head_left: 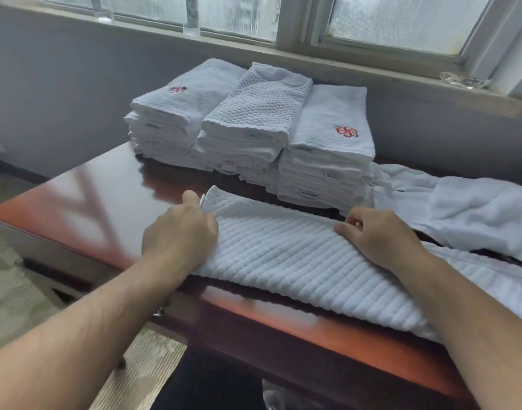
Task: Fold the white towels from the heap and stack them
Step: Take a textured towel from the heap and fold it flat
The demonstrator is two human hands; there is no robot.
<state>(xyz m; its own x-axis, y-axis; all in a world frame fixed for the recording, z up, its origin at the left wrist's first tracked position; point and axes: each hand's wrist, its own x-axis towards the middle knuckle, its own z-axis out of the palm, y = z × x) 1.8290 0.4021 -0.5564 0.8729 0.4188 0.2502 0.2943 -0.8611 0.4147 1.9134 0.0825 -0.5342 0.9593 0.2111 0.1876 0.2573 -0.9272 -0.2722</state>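
A white ribbed towel [298, 261] lies spread on the bench [85, 202], close to the near edge, and this is the one being folded now. The left hand [181, 232] has its grip pinched on the towel's far left corner, where the edge curls up a little. The right hand [378, 232] has its grip pinched on the far edge of the same towel, more to the right. It looks like the first fold is only starting, because most of the towel lies flat and its right end runs out under the right arm. Behind the towel, near the wall, stand three stacks of folded towels [253, 137], side by side and touching. Two of the top ones show a small red flower mark. So a lot of the job looks done already. To the right of the towel lies the heap [475, 214] of loose white towels, crumpled and not folded. Those are left to do, but I cannot tell how many.
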